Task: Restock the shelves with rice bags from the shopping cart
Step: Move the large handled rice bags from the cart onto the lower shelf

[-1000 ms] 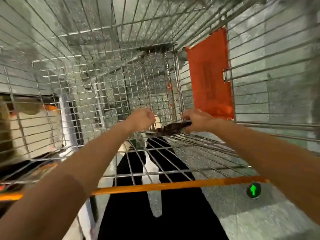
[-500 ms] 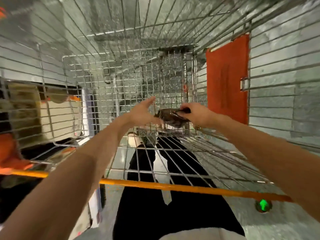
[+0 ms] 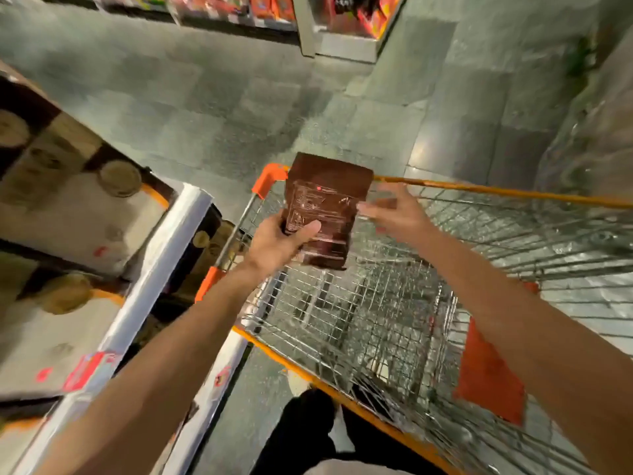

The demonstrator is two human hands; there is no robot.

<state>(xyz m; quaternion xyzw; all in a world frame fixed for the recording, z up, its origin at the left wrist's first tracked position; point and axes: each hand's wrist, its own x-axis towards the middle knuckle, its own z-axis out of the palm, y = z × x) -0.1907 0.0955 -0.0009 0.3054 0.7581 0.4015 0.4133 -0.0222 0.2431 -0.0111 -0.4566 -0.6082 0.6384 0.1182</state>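
Note:
A dark brown rice bag (image 3: pixel 325 204) with white print is held up above the front left corner of the wire shopping cart (image 3: pixel 411 303). My left hand (image 3: pixel 277 241) grips its lower left side, thumb across the face. My right hand (image 3: pixel 397 214) hovers just right of the bag with fingers spread and blurred, fingertips near its edge, holding nothing. I see no other bag in the cart's basket.
Shelves (image 3: pixel 102 269) with white edge strips and stocked bags run along the left. The cart has orange rim trim and an orange flap (image 3: pixel 489 378) at the near right. Grey tiled floor (image 3: pixel 239 97) stretches ahead, with more shelving at the top.
The bag has come up out of the cart's bottom. It passed from my right hand's grip to my left hand. My view lifted from inside the basket to above the cart.

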